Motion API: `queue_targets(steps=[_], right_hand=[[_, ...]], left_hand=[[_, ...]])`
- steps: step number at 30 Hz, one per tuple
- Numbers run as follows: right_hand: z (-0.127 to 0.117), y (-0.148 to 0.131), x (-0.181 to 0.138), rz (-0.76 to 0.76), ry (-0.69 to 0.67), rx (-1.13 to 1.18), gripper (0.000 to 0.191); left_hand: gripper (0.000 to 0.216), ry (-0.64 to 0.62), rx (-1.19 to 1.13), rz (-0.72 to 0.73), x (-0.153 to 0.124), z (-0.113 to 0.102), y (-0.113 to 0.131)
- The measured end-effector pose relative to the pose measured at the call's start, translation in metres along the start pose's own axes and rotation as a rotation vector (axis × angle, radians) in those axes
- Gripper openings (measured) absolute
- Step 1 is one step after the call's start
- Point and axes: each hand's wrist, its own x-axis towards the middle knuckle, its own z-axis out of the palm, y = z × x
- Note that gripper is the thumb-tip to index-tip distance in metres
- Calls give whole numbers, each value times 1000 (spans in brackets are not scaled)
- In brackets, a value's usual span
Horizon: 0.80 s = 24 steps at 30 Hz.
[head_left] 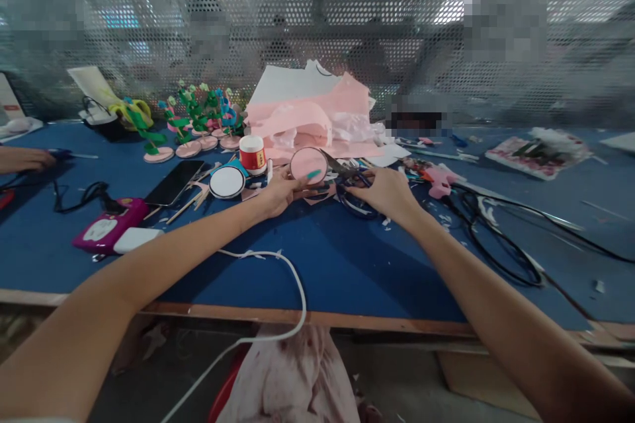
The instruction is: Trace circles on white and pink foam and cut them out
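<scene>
My left hand (pixel 284 192) pinches a round pink disc (pixel 305 164) with a dark outline, tilted toward me above the table. Dark-handled scissors (pixel 354 178) are in my right hand (pixel 389 193), fingers around the handles. Their blades point left at the disc's right edge; whether they touch it I cannot tell. A white round piece with a dark rim (pixel 227 182) lies left of my left hand. Just behind it stands a red and white tub (pixel 253 154). Pink and white sheets (pixel 307 115) are piled beyond the disc.
Small green-leaved craft plants on pink bases (pixel 159 154) stand at the back left. A black phone (pixel 175 183) and a purple power socket (pixel 110 223) lie nearer. A white cable (pixel 290 264) hangs over the front edge. At right are a pink glue gun (pixel 440 181) and black cord (pixel 516 271). Another person's hand (pixel 24 160) is far left.
</scene>
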Motion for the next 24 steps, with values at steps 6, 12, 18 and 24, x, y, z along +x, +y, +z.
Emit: queue_targets(steps=[6, 12, 18, 24], right_hand=[[-3, 2, -3, -89, 165, 90, 25], [-2, -6, -9, -194, 99, 586, 40], [11, -12, -11, -282, 43, 547, 53], [-2, -9, -11, -76, 31, 792, 48]], left_hand=[[14, -40, 135, -34, -1, 0, -1], [23, -261, 432, 15, -5, -1, -6], [19, -241, 537, 127, -7, -1, -11], [34, -42, 1277, 663, -22, -5, 9]])
